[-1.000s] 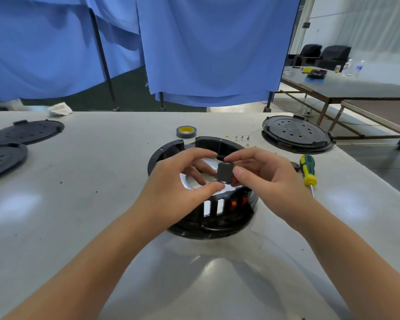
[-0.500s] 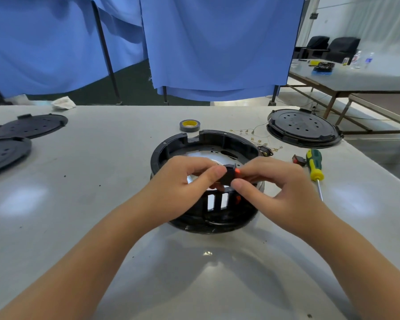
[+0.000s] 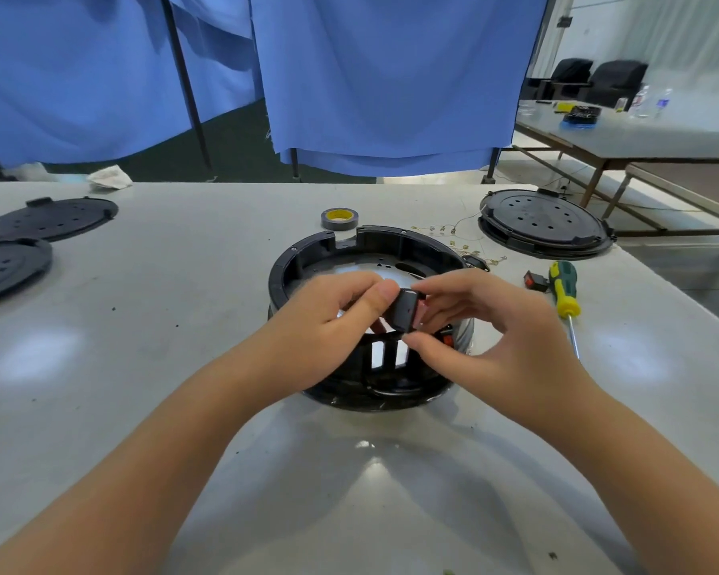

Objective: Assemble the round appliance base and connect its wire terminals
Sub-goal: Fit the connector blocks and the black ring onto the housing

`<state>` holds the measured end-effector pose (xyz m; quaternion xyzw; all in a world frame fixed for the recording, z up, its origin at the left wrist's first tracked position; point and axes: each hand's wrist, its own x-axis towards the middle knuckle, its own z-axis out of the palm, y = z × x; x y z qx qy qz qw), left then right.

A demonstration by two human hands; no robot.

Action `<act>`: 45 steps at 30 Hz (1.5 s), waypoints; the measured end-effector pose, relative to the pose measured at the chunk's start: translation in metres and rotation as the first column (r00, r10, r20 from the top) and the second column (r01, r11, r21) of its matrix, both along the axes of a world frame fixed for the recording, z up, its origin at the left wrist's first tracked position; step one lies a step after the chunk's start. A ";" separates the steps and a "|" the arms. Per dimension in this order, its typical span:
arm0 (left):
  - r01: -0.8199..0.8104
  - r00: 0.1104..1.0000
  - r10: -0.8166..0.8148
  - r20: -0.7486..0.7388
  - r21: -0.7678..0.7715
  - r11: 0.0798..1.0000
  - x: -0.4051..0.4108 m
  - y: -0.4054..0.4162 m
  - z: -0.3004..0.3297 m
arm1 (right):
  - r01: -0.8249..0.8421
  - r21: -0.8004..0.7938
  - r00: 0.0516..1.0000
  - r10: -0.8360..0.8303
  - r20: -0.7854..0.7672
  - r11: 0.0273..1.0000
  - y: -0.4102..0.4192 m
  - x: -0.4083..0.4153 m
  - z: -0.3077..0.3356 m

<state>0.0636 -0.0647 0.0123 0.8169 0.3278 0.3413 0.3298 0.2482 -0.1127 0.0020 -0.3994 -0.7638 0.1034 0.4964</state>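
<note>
Lifted slightly, small black part stays pinched by both hands.

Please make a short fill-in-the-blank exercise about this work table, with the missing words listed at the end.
1. Both hands, the left hand and the right hand, pinch a small ____ part above the round base.
2. The screwdriver lies to the ____ of the round base.
3. The roll of tape has a ____ core.
4. Behind the table hang ____ curtains.

Missing words: black; right; yellow; blue
</note>
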 end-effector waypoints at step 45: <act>-0.073 0.960 0.071 -0.270 0.002 0.997 -0.002 -0.001 -0.005 | 0.096 0.136 0.877 -0.148 0.456 0.986 -0.011 0.008 -0.016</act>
